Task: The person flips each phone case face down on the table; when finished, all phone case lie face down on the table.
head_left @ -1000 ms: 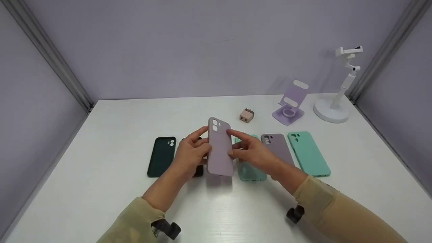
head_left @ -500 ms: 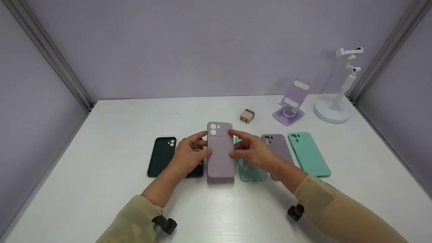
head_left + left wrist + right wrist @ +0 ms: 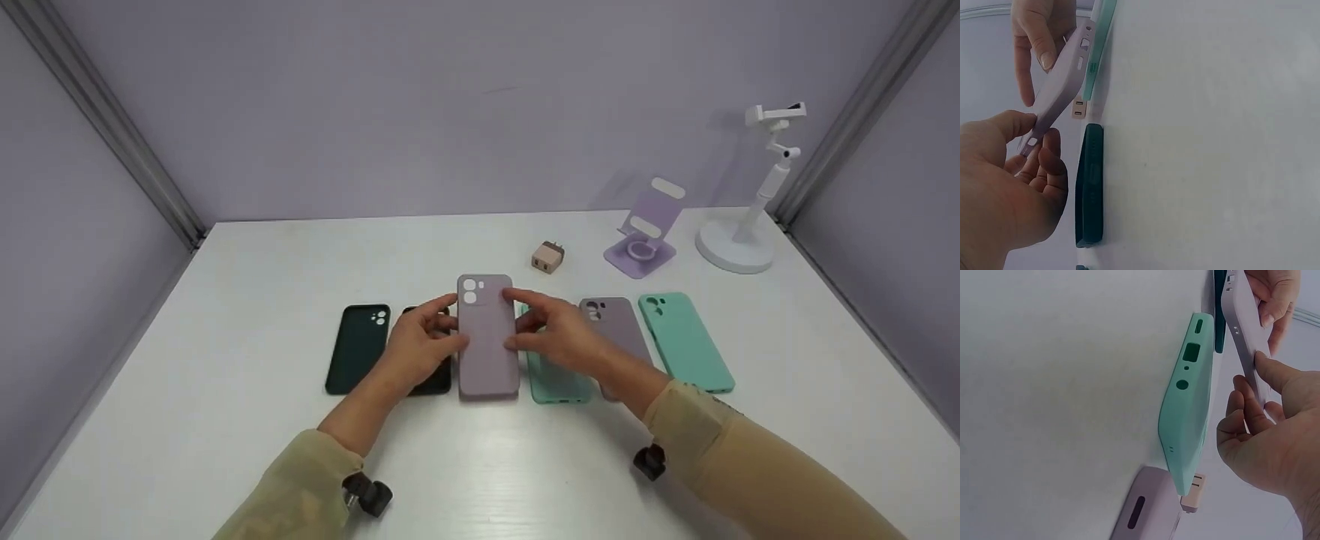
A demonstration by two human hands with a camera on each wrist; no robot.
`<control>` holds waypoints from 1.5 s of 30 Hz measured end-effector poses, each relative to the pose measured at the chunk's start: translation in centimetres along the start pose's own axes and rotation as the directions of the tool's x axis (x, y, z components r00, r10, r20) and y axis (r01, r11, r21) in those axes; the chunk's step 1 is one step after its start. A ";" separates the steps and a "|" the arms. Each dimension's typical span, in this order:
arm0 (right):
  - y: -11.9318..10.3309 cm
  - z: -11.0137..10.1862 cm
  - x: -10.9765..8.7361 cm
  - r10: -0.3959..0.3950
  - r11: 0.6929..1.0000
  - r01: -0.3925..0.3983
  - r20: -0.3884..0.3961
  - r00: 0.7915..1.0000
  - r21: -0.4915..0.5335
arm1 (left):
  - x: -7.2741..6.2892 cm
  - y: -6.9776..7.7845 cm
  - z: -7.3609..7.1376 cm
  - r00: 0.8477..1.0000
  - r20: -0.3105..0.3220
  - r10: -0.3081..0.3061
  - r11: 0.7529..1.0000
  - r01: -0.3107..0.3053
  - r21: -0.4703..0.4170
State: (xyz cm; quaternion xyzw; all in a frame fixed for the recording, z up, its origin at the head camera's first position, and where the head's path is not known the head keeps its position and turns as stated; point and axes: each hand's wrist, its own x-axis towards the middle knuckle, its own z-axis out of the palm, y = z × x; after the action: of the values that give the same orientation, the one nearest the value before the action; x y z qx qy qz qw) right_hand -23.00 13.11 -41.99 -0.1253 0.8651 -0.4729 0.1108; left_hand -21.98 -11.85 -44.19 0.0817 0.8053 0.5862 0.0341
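Between both hands, a light purple phone case (image 3: 487,341) is held back side up, its camera cutouts at the upper left. My left hand (image 3: 420,341) pinches its left long edge, thumb on the back face and fingers behind. On the opposite edge, my right hand (image 3: 559,334) grips it the same way, index fingertip near the top corner. In the left wrist view the purple case (image 3: 1061,79) is raised off the table. Left of it lie two dark green cases, one (image 3: 358,349) in full sight, the other (image 3: 433,384) partly covered by my left hand.
Right of the held case lie a mint case (image 3: 559,386) partly under my right hand, another purple case (image 3: 619,322) and a second mint case (image 3: 686,341). Behind them stand a pink charger plug (image 3: 548,257), a purple phone stand (image 3: 652,214) and a white stand (image 3: 735,247).
The held purple case has come down a little toward the table and turned from slanted to straight. Both hands have kept their hold on its edges. Other things stay put.
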 end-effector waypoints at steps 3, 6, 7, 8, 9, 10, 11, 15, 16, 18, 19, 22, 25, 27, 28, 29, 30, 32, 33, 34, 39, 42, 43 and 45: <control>0.1 0.1 0.1 -0.001 1.000 0.001 0.007 1.000 -0.021 | 0.0 -0.3 0.1 1.000 0.003 -0.007 1.000 0.007 0.004; 0.3 0.1 0.2 -0.027 0.999 0.027 0.024 0.999 -0.031 | -0.1 -0.5 0.1 1.000 0.009 -0.016 1.000 0.016 -0.004; 0.4 0.1 0.3 -0.035 0.999 0.036 0.029 0.999 -0.031 | -0.1 -0.5 0.2 1.000 0.011 -0.020 1.000 0.020 -0.007; 0.5 0.2 0.3 -0.044 0.998 0.045 0.034 0.998 -0.031 | -0.1 -0.6 0.2 1.000 0.015 -0.025 1.000 0.025 -0.007; 0.6 0.2 0.3 -0.052 0.998 0.053 0.036 0.998 -0.030 | -0.1 -0.6 0.2 0.999 0.018 -0.030 1.000 0.030 -0.005; 0.8 0.2 0.3 -0.057 0.998 0.058 0.038 0.998 -0.029 | -0.1 -0.7 0.3 0.999 0.022 -0.035 0.999 0.035 -0.004; 0.9 0.2 0.3 -0.056 0.998 0.057 0.038 0.998 -0.030 | -0.1 -0.8 0.3 0.999 0.026 -0.040 0.999 0.040 -0.002; 1.3 0.3 0.4 -0.048 0.998 0.050 0.038 0.998 -0.047 | 0.0 -1.0 0.4 0.999 0.032 -0.042 0.999 0.042 0.005; 1.4 0.3 0.4 -0.047 0.998 0.049 0.038 0.998 -0.048 | 0.0 -1.1 0.4 0.999 0.031 -0.041 0.999 0.041 0.007; 1.4 0.4 0.4 -0.043 0.998 0.045 0.037 0.998 -0.050 | 0.0 -1.1 0.4 0.999 0.028 -0.040 0.999 0.039 0.015; 1.5 0.4 0.4 -0.042 0.998 0.044 0.035 0.998 -0.054 | 0.0 -1.1 0.4 0.999 0.028 -0.041 0.999 0.040 0.020; 1.4 0.5 0.4 -0.027 0.997 0.029 0.030 0.999 -0.066 | 0.1 -1.3 0.4 0.999 0.035 -0.037 0.999 0.036 0.034; 1.4 0.5 0.4 -0.005 0.996 0.007 0.027 1.000 -0.085 | 0.1 -1.4 0.4 0.998 0.041 -0.037 0.998 0.035 0.056; 1.4 0.6 0.5 0.012 0.996 -0.010 0.024 1.000 -0.091 | 0.0 -1.4 0.4 0.999 0.043 -0.033 0.997 0.030 0.070; 1.4 0.6 0.5 0.017 0.995 -0.015 0.024 1.000 -0.094 | 0.0 -1.3 0.4 0.998 0.043 -0.035 0.997 0.032 0.077; 1.5 0.6 0.5 0.019 0.995 -0.017 0.024 1.000 -0.098 | 0.0 -1.3 0.4 0.999 0.043 -0.034 0.996 0.030 0.085; 1.5 0.7 0.5 0.020 0.995 -0.017 0.024 1.000 -0.103 | 0.0 -1.3 0.4 0.999 0.043 -0.032 0.995 0.028 0.091; 1.5 0.7 0.5 0.015 0.994 -0.013 0.024 1.000 -0.111 | 0.0 -1.4 0.4 0.999 0.042 -0.028 0.994 0.024 0.106; 1.6 0.7 0.5 0.010 0.993 -0.007 0.024 1.000 -0.115 | 0.0 -1.4 0.4 0.999 0.041 -0.027 0.993 0.022 0.113; 1.6 0.7 0.5 -0.002 0.993 0.005 0.024 1.000 -0.117 | 0.0 -1.4 0.4 0.999 0.041 -0.025 0.993 0.020 0.120; 1.7 0.6 0.5 -0.043 0.992 0.046 0.029 0.999 -0.117 | 0.1 -1.4 0.3 0.999 0.037 -0.022 0.988 0.016 0.157; 1.7 0.6 0.5 -0.033 0.991 0.036 0.030 0.999 -0.127 | 0.2 -1.4 0.4 0.999 0.035 -0.030 0.983 0.023 0.184; 1.7 0.6 0.5 -0.026 0.991 0.030 0.030 0.999 -0.131 | 0.2 -1.4 0.4 0.999 0.035 -0.034 0.981 0.026 0.191; 1.7 0.6 0.5 -0.016 0.990 0.020 0.029 0.999 -0.140 | 0.1 -1.5 0.4 0.999 0.035 -0.039 0.980 0.031 0.199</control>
State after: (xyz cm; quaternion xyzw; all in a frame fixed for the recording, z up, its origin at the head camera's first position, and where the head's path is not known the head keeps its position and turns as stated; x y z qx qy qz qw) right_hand -23.43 13.37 -43.83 -0.1472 0.8934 -0.4102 0.1095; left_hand -22.21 -11.91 -45.67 0.0819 0.8602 0.5007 0.0516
